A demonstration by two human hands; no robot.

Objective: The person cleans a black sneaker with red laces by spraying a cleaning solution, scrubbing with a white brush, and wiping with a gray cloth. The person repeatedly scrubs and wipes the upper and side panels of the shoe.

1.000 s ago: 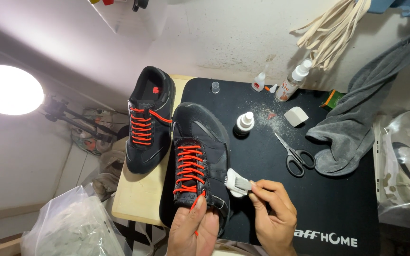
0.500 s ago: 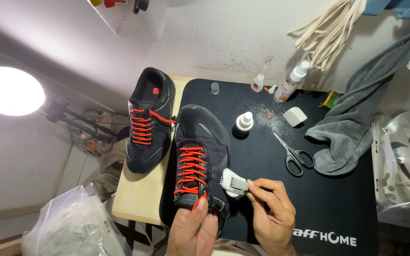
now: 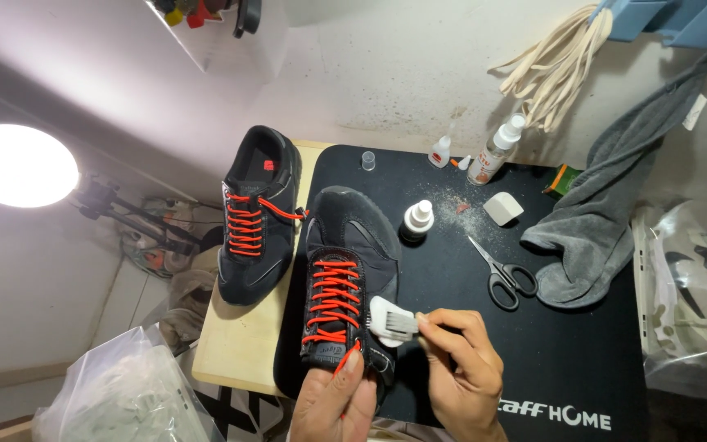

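Gripping a small white brush (image 3: 390, 322) between thumb and fingertips, the right hand (image 3: 460, 368) presses its bristles against the side of a black shoe (image 3: 349, 270) with orange laces (image 3: 333, 299), at the spot beside the lacing. The brush sits just beyond the right hand, between its fingers and the shoe. The left hand (image 3: 335, 401) lies on the heel end of that shoe, fingers curled over the collar, holding it down on the black mat (image 3: 484, 360) that covers the surface. The shoe points away from the person, its toe toward the wall. A second shoe (image 3: 257, 217), also black with orange laces, stands just left of the first, on bare wood at the mat's edge. Right of the first shoe, a small white-capped bottle (image 3: 417, 221) stands near its toe, and black scissors (image 3: 501, 274) lie farther right. A grey towel (image 3: 595, 221) is draped well to the right of the shoe.
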